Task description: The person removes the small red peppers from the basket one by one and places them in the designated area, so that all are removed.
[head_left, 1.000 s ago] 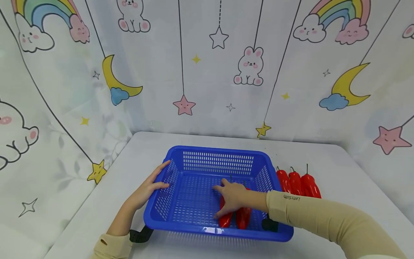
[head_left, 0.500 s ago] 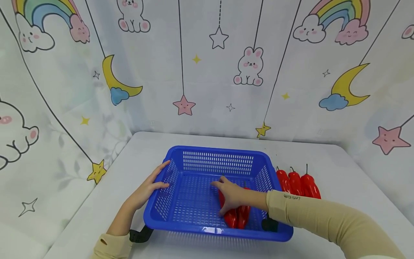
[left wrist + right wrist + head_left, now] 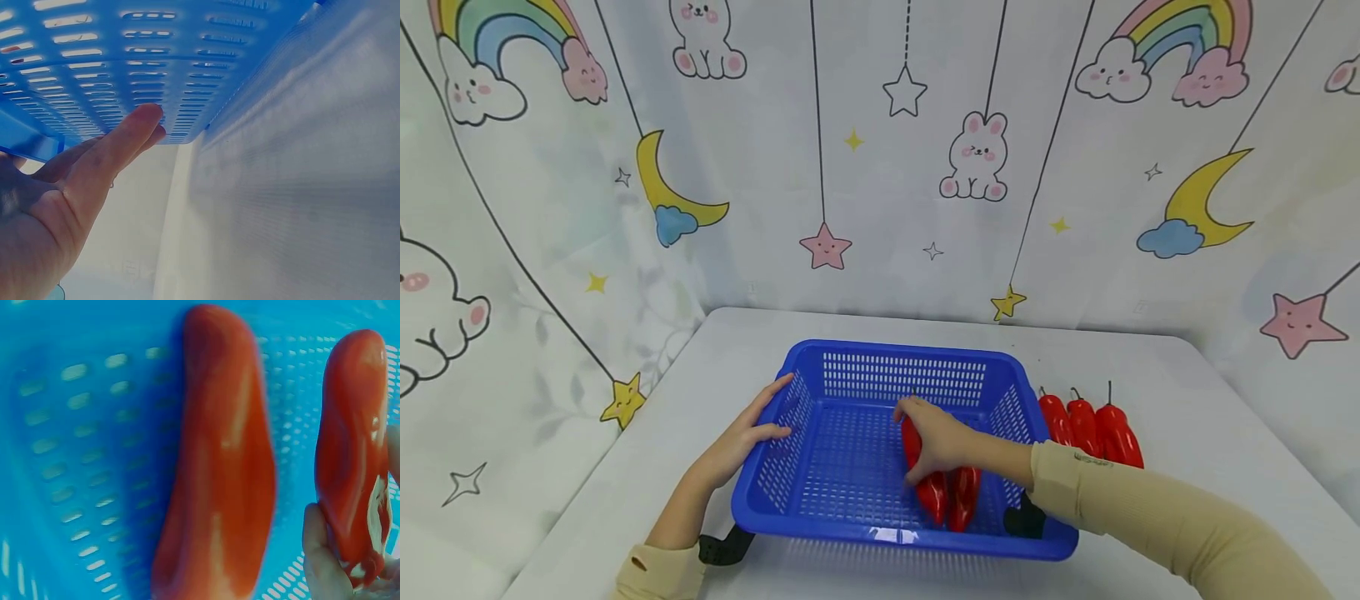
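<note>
My right hand (image 3: 940, 433) reaches down into a blue plastic basket (image 3: 880, 527). Its thumb and fingers grip a glossy red chili pepper (image 3: 931, 498), which slants with its stem end toward the far side. In the right wrist view this pepper (image 3: 351, 437) sits between thumb and fingers, its lower end partly covered. A second red pepper (image 3: 964, 500) lies right beside it in the basket, large in the middle of the right wrist view. My left hand (image 3: 741, 437) rests against the basket's left side, fingers straight at the rim and along the slotted wall (image 3: 150, 62).
Several red peppers (image 3: 1084, 427) lie in a row on the white table (image 3: 1195, 433), just right of the basket and partly hidden by my right sleeve. Dark straps show at both wrists. A curtain with cartoon prints (image 3: 880, 167) hangs behind the table.
My right hand has closed on the left pepper. That pepper has turned to a slant and shifted slightly toward the basket's far side. My left hand and the basket stay in place.
</note>
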`<state>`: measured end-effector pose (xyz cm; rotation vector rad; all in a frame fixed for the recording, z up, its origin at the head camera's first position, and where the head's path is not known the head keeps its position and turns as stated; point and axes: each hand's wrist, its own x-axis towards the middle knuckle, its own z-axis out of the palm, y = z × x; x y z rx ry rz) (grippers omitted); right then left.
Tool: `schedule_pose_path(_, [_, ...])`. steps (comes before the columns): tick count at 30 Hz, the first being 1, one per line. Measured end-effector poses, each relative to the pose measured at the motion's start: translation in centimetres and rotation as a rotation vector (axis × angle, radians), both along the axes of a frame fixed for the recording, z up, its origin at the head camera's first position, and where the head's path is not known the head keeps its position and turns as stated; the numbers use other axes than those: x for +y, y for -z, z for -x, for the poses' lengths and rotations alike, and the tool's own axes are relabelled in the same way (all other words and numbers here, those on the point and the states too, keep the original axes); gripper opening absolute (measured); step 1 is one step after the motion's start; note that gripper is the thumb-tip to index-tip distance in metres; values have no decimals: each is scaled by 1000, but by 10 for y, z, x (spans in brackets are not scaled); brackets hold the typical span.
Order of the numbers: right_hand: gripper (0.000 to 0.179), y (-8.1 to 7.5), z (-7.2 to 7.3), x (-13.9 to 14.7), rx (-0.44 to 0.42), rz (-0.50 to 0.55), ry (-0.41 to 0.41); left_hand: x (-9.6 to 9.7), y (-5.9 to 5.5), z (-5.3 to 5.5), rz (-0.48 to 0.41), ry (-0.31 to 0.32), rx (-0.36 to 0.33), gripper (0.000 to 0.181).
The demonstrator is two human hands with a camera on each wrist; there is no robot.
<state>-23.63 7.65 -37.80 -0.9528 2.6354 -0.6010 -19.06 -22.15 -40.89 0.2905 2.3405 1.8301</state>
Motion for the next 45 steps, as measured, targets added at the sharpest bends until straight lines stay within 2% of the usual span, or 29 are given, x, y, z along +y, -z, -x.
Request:
schedule_pose_path(8, [70,-17,-1,6,-35,117,22,0,1,-1,3,9,-1,70])
schedule_pose_path(13, [68,-30,0,11,-27,166,31,0,0,0,-9,3,-5,69])
schedule_pose_path(29, [68,-58,0,27,-5,205,84,1,-2,-1,-2,0,-6,70])
schedule_pose_path(45, [69,-69,1,56,20,243,113,0,-3,-1,11,11,6,69])
